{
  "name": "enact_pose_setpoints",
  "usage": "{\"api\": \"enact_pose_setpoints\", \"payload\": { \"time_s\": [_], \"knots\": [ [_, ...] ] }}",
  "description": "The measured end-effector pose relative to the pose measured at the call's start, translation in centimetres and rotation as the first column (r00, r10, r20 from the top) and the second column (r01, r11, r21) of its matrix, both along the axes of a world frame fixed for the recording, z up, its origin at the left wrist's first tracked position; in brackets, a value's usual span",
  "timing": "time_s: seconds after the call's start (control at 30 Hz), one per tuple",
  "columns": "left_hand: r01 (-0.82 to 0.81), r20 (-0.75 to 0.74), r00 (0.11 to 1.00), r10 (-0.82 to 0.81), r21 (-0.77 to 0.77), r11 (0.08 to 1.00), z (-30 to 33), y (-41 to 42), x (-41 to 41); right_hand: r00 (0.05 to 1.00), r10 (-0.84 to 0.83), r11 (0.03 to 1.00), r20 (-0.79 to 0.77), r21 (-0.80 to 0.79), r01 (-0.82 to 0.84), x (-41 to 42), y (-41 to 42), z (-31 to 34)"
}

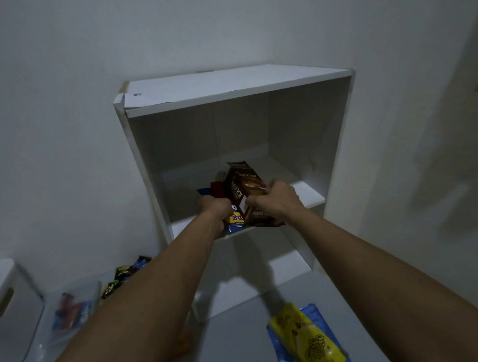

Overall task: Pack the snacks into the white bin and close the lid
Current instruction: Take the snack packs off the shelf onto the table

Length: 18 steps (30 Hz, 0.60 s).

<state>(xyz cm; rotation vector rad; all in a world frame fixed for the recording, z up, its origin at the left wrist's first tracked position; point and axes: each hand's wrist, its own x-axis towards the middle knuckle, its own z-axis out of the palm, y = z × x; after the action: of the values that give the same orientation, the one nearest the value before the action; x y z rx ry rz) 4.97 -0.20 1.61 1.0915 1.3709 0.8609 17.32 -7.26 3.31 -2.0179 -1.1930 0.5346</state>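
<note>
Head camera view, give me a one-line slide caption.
Both hands, left and right, gather snack packets from a white shelf unit.

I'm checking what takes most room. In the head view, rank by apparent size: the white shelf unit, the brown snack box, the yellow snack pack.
1. white shelf unit
2. yellow snack pack, though nearness to the camera inflates it
3. brown snack box

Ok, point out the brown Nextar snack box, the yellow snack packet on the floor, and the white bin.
brown Nextar snack box (246, 184): head view, its printed front face.
yellow snack packet (308, 332): head view, middle of wrapper.
white bin (11, 294): head view, side wall by handle slot.
</note>
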Motion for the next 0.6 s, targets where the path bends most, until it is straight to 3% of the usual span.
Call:
{"api": "enact_pose_setpoints", "payload": {
  "time_s": [0.2,0.43,0.6],
  "knots": [
    [0.045,-0.195,0.981,0.008,0.263,0.964,1.7,-1.5,0.1,0.991,-0.112,0.990,-0.069,0.080,0.118,1.2,-3.0,1.7],
    [0.290,-0.326,0.933,-0.155,0.424,0.858,3.6,-5.0,-1.0,0.963,-0.271,0.960,-0.002,0.072,0.270,1.2,-10.8,2.7],
    [0.478,-0.393,0.865,-0.313,0.450,0.754,3.1,-10.7,-2.2,0.912,-0.410,0.911,0.010,0.045,0.409,-0.3,-17.8,1.6]
  ]
}}
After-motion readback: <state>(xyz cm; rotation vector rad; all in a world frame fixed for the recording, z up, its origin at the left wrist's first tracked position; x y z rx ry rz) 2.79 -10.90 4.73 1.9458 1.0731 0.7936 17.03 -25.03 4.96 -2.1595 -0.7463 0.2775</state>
